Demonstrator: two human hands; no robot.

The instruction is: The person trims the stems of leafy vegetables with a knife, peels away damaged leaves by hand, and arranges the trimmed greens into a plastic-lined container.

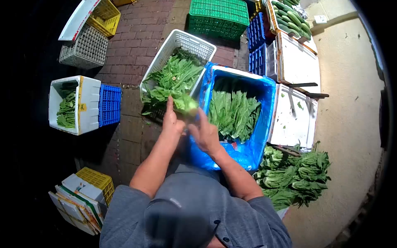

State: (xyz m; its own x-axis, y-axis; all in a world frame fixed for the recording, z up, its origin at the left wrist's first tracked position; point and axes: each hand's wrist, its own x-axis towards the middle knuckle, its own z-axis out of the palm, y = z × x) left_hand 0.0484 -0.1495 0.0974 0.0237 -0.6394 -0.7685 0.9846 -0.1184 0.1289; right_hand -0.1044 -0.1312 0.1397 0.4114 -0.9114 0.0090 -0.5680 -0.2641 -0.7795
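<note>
My left hand [171, 122] grips a head of leafy green lettuce [182, 102] near its pale stem end, one finger stretched along it. Close beside that stem end is my right hand [204, 132], its fingers smeared by motion, so whether it holds anything is unclear. Beyond the hands, a white slotted crate [202, 47] contains a loose pile of leafy greens [178, 74]. To the right, a foam box lined with blue plastic [262, 124] holds long leaves [233, 111] lined up in a row.
Bundled greens [293, 175] lie at the right near white foam lids [291, 118]. Cucumbers [289, 18] fill a box at the top right. Green crates [219, 16] stand behind. On the left are a foam box [89, 105], a blue crate [110, 105] and stacked lids [76, 211].
</note>
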